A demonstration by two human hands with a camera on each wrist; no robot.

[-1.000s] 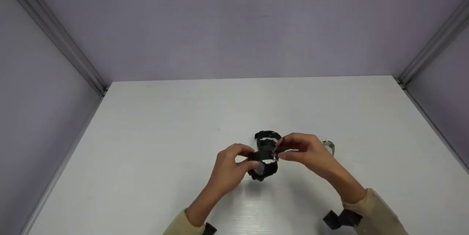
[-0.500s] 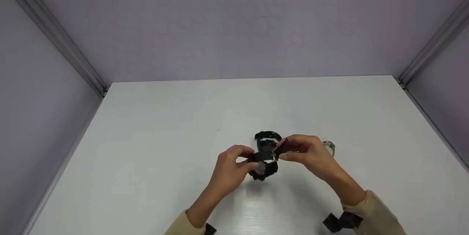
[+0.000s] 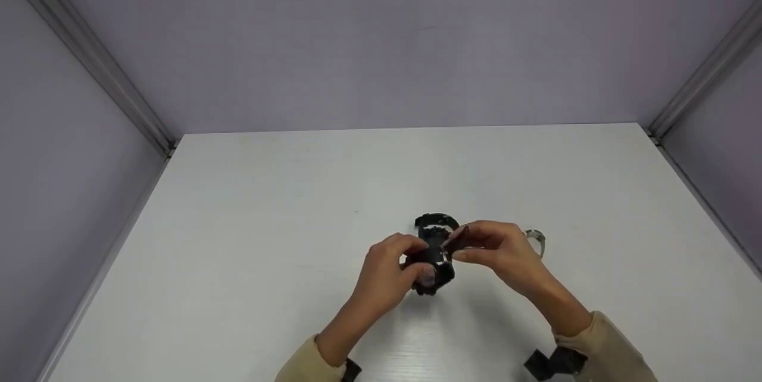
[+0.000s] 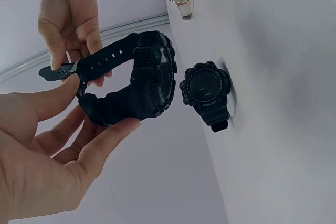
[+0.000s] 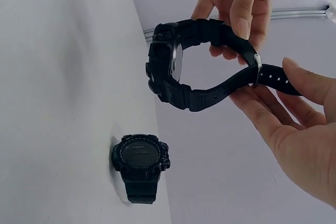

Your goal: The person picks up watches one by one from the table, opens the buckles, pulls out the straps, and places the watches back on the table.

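Head view
Watches counted: three. One black watch [image 3: 431, 263] is held up between the two hands, a second black watch [image 3: 436, 225] lies on the white table [image 3: 238, 221] just behind it, and a pale-strapped watch [image 3: 535, 239] lies on the table beside the right hand, partly hidden by it.
Hands counted: two.
Left hand [image 3: 390, 272]: its fingers are curled round the held black watch from the left, gripping the case end.
Right hand [image 3: 500, 251]: pinches the strap end of the same watch from the right.
Sleeves: two tan cuffs at the lower edge.

Left wrist view
Watches counted: three again.
Held black watch [image 4: 142, 82]: in the air, off the table, its strap closed into a loop with the tail running through the buckle.
Left hand [image 4: 47, 145]: thumb over and fingers under the looped strap, clasping it.
Right hand [image 4: 71, 17]: fingertips pinch the free strap tail where it leaves the buckle.
Second black watch [image 4: 206, 92]: rests on the table, dial facing this camera, close by the held one but apart from it.
Pale-strapped watch [image 4: 182, 1]: lies farther along the table, well apart from both.

Right wrist view
Watches counted: two; the pale one is out of frame.
Held black watch [image 5: 178, 72]: case turned edge-on, strap looped.
Left hand [image 5: 236, 6]: fingers wrapped over the top of the strap.
Right hand [image 5: 294, 129]: thumb and fingers grasp the strap tail beside the buckle.
Second black watch [image 5: 139, 163]: lies on the table, untouched.
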